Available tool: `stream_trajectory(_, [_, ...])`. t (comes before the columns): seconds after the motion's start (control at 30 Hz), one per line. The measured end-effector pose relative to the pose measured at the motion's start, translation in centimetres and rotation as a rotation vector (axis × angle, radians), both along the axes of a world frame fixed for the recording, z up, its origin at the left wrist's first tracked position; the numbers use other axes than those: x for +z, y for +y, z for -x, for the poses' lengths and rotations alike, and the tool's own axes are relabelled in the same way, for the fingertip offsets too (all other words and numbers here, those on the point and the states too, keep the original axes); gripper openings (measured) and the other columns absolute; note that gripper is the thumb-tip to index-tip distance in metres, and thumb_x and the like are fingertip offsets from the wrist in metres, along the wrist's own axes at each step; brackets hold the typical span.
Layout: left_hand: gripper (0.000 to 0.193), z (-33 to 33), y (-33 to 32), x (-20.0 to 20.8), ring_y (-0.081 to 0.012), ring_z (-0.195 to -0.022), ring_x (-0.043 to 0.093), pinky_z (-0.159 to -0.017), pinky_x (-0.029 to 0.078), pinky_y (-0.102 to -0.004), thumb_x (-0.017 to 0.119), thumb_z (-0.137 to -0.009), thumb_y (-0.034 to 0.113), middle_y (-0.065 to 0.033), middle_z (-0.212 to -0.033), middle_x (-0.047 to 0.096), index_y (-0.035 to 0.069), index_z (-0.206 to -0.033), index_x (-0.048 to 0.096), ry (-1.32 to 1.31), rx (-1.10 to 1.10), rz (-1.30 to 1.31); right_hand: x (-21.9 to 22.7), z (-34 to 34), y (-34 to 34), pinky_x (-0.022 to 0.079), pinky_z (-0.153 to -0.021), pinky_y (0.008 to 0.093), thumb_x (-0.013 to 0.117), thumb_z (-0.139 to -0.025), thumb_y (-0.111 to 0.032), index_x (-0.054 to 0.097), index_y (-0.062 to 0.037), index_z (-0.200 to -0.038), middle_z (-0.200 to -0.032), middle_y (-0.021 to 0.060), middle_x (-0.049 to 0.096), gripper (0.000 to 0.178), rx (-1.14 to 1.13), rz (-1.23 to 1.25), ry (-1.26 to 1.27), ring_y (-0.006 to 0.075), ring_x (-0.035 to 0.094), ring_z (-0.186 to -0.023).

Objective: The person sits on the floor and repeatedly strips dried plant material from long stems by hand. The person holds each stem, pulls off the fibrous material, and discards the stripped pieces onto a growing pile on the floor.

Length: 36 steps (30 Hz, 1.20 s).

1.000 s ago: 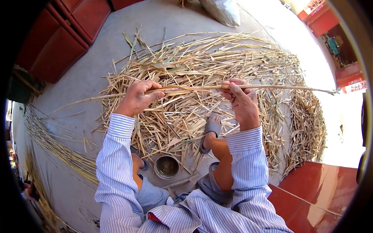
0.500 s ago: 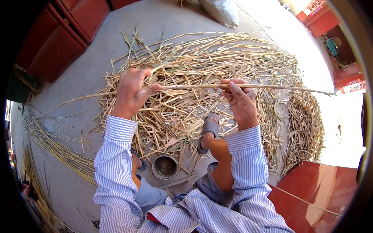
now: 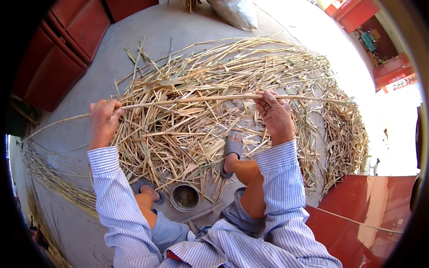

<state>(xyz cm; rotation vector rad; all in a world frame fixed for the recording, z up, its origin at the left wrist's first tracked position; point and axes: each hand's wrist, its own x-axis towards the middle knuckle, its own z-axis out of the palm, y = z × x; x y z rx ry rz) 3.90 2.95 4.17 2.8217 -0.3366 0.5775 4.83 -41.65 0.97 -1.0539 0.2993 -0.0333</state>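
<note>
- Out goes the left hand (image 3: 104, 119) toward nine o'clock, further along the stalk (image 3: 192, 100) than half a second ago; the gap between the hands is much wider now!
- Right hand (image 3: 274, 115), between two and three o'clock, hardly shifts.
- Fingers next: left ones curl closed around the stalk, thumb pressing near the index finger; right thumb and fingertips pinch it.
- And the stalk itself? Held across the body, long axis nine to three, bowing gently upward past twelve.
- Its thin left end droops away beyond the hand at nine; its other end points just above three, over the husks (image 3: 346, 138), where the tip is hard to pick out.
- Straight below, straw (image 3: 178, 143) spreads under nearly the whole span between the hands.
- Crowding the straw's near edge: a sandal (image 3: 233, 149) at five, close to centre, and the bowl (image 3: 174, 203) between six and seven.
- More stalks (image 3: 58, 178) fan out between eight and nine.
- Round the rim: red chairs (image 3: 80, 27) at ten, a pale sack (image 3: 234, 13) at twelve, a red panel (image 3: 344, 214) at four.
</note>
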Motion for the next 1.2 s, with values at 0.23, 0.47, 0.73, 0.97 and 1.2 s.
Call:
stream_trajectory(0.23, [0.030,0.0,-10.9,-1.6,-0.0214,-0.077,0.062,-0.073,0.041,-0.0357,0.078,-0.074,0.021,-0.0026,-0.090,0.069,0.010,-0.098,0.064,-0.224,-0.386,0.113,2.3,2.3,10.4,0.059,-0.065,0.0250,0.068,-0.091,-0.015,0.060,0.0035,-0.097,-0.088,0.0141,0.070,0.021,0.190,0.099,-0.181,0.0205,0.072,-0.077])
stream_trajectory(0.47, [0.022,-0.1,-11.7,0.1,-0.0197,-0.071,0.062,-0.066,0.041,-0.0342,0.078,-0.074,0.017,-0.0022,-0.082,0.069,0.011,-0.090,0.065,-0.340,-0.443,0.316,3.3,3.2,11.2,0.058,-0.075,0.0267,0.063,-0.094,-0.012,0.061,0.0008,-0.101,-0.095,0.0147,0.070,0.015,0.075,0.108,-0.394,0.0176,0.069,-0.088])
stream_trajectory(0.73, [0.020,-0.3,-12.5,-1.4,-0.0202,-0.075,0.064,-0.068,0.042,-0.0332,0.077,-0.076,0.018,-0.0033,-0.085,0.070,0.009,-0.089,0.065,-0.309,-0.441,0.356,2.5,3.4,10.9,0.059,-0.070,0.0270,0.063,-0.094,-0.015,0.061,-0.0003,-0.100,-0.090,0.0127,0.070,0.016,0.020,0.235,-0.400,0.0191,0.071,-0.078])
stream_trajectory(0.97, [0.015,1.2,-9.3,4.1,-0.0135,-0.078,0.061,-0.075,0.049,-0.0262,0.072,-0.088,0.016,-0.0067,-0.083,0.068,0.004,-0.088,0.064,-0.294,0.003,1.184,1.0,1.7,9.3,0.058,-0.061,0.0242,0.066,-0.093,-0.018,0.061,0.0006,-0.098,-0.086,0.0124,0.070,0.020,-0.090,0.132,-0.122,0.0189,0.071,-0.071])
stream_trajectory(1.2, [0.028,-1.0,-2.2,1.4,-0.0125,-0.071,0.058,-0.067,0.047,-0.0296,0.072,-0.086,0.028,-0.0046,-0.087,0.068,0.004,-0.100,0.066,-0.422,0.061,-0.021,0.7,1.5,8.9,0.058,-0.061,0.0223,0.066,-0.093,-0.017,0.060,0.0010,-0.103,-0.089,0.0135,0.070,0.022,-0.034,0.135,-0.068,0.0186,0.071,-0.074])
